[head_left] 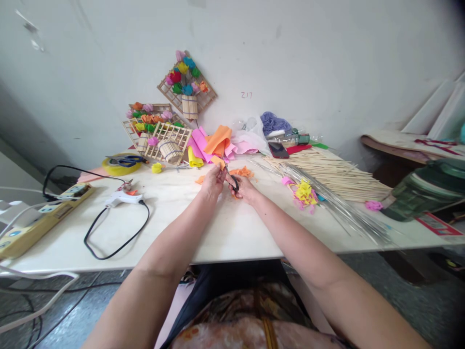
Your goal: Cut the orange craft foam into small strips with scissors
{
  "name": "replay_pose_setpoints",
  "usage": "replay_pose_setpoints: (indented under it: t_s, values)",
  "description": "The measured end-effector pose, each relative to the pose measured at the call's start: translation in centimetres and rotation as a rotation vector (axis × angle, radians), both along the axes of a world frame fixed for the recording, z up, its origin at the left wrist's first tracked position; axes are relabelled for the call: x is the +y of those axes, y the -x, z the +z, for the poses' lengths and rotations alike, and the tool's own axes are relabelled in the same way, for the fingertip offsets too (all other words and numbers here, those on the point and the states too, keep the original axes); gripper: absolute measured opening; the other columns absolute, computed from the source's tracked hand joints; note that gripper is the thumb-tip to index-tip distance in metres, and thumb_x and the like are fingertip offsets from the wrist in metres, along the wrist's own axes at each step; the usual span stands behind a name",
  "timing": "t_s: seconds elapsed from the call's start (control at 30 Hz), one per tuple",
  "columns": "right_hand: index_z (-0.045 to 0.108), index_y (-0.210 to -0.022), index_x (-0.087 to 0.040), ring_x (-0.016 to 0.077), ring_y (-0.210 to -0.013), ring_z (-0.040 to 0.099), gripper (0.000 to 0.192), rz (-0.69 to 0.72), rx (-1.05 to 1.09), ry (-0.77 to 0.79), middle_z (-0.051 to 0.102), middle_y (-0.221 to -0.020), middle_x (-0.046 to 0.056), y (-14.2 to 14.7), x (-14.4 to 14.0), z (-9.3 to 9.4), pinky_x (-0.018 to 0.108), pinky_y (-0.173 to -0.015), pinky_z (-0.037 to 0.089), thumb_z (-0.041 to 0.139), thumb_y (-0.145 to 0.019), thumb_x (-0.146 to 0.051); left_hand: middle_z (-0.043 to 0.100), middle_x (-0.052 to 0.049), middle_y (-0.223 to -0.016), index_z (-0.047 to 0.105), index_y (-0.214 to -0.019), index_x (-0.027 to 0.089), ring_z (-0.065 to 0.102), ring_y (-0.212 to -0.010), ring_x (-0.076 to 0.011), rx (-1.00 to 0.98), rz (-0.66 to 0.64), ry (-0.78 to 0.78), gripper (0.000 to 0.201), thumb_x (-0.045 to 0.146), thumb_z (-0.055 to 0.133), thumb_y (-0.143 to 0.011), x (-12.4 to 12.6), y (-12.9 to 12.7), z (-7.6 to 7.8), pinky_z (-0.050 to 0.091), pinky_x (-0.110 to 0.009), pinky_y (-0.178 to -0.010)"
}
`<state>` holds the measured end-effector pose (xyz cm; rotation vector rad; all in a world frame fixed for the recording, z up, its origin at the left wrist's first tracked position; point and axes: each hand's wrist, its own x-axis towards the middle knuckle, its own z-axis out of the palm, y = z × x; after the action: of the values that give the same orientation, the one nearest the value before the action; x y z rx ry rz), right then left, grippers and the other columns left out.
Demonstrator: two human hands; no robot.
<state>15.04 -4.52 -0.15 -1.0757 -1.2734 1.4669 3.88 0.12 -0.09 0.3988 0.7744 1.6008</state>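
Pinched in my left hand (pixel 214 180) is a small piece of orange crepe paper (pixel 218 161). My right hand (pixel 242 187) has its fingers through the dark handles of a pair of scissors (pixel 235 183), whose blades point up beside the orange piece. Whether the blades touch the paper I cannot tell. Orange paper scraps (pixel 242 172) lie on the table just behind my hands. Beyond them rests a larger orange crepe sheet (pixel 219 140), on top of pink crepe paper (pixel 199 143) and beside a yellow roll (pixel 195 157).
Stick lattices with paper flowers (pixel 187 87) lean on the wall. To the left are a glue gun (pixel 123 198), a power strip (pixel 47 218) and blue-handled scissors (pixel 127 160). Right are wires (pixel 327 198), wooden sticks (pixel 327 169), a phone (pixel 278 150) and a green bottle (pixel 425 189).
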Motion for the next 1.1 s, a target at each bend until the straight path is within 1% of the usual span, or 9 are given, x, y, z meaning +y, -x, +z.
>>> replay_pose_setpoints:
  t_s: [0.13,0.2,0.33,0.43,0.57,0.77,0.97,1.1]
  values:
    - [0.052,-0.078,-0.020,0.0037,-0.038,0.040,0.047,-0.004,0.001,-0.005,0.047,-0.057,-0.007,0.01,0.07,-0.05,0.015,-0.033,0.019,0.074,-0.076,-0.061,0.069,-0.001,-0.068,0.063,-0.071,0.017,0.069,-0.072,-0.0105,-0.026,-0.008,0.006,0.022,0.010,0.059,-0.091,-0.27,-0.05,0.26,0.055,-0.021,-0.081]
    - [0.053,-0.078,-0.020,0.0039,-0.038,0.040,0.047,-0.007,-0.002,-0.006,0.048,-0.056,-0.007,0.01,0.04,-0.03,0.015,-0.033,0.019,0.075,-0.076,-0.060,0.069,-0.001,-0.068,0.063,-0.072,0.017,0.069,-0.071,-0.0103,-0.015,-0.007,0.005,0.021,0.010,0.059,-0.091,-0.30,-0.02,0.26,0.055,-0.020,-0.080]
    - [0.053,-0.077,-0.020,0.0041,-0.038,0.039,0.046,-0.023,-0.012,-0.006,0.048,-0.056,-0.007,0.06,-0.11,0.12,0.016,-0.033,0.019,0.076,-0.075,-0.059,0.071,-0.002,-0.072,0.064,-0.075,0.017,0.071,-0.077,-0.0118,0.001,0.004,-0.004,0.015,0.011,0.061,-0.089,-0.06,0.07,-0.06,0.056,-0.021,-0.082]
    - [0.053,-0.076,-0.019,0.0043,-0.038,0.039,0.044,-0.031,-0.016,-0.005,0.047,-0.055,-0.007,0.15,-0.17,0.20,0.016,-0.033,0.019,0.076,-0.076,-0.057,0.073,-0.002,-0.074,0.065,-0.083,0.017,0.073,-0.081,-0.0131,-0.009,0.004,-0.017,0.007,0.012,0.063,-0.087,0.27,0.16,-0.43,0.057,-0.023,-0.084]
    - [0.053,-0.076,-0.019,0.0044,-0.037,0.039,0.041,-0.041,-0.024,-0.004,0.047,-0.054,-0.007,0.26,-0.08,0.16,0.016,-0.033,0.019,0.075,-0.077,-0.054,0.075,-0.004,-0.079,0.067,-0.089,0.017,0.073,-0.087,-0.0147,-0.007,0.002,-0.024,0.007,0.013,0.062,-0.087,0.51,0.26,-0.64,0.057,-0.025,-0.087]
    - [0.053,-0.074,-0.019,0.0041,-0.038,0.039,0.040,-0.040,-0.042,-0.036,0.047,-0.054,-0.007,0.26,0.14,-0.14,0.016,-0.034,0.019,0.076,-0.076,-0.052,0.072,-0.002,-0.073,0.065,-0.079,0.016,0.073,-0.082,-0.0134,-0.013,0.019,-0.024,0.012,0.010,0.060,-0.087,0.36,0.29,-0.40,0.057,-0.023,-0.085]
    - [0.053,-0.073,-0.019,0.0040,-0.037,0.038,0.036,-0.041,-0.053,-0.038,0.046,-0.053,-0.008,0.22,0.10,-0.18,0.017,-0.035,0.020,0.076,-0.078,-0.047,0.073,-0.003,-0.073,0.066,-0.082,0.017,0.074,-0.085,-0.0154,0.000,0.033,-0.046,0.008,0.010,0.062,-0.085,0.25,0.34,-0.33,0.058,-0.026,-0.087]
    - [0.053,-0.073,-0.019,0.0043,-0.037,0.039,0.036,-0.031,-0.040,-0.038,0.046,-0.052,-0.008,0.24,0.24,-0.23,0.017,-0.035,0.021,0.076,-0.077,-0.045,0.071,-0.002,-0.071,0.065,-0.078,0.016,0.072,-0.078,-0.0140,0.021,0.037,-0.054,0.010,0.011,0.063,-0.086,0.11,0.40,-0.16,0.057,-0.026,-0.085]
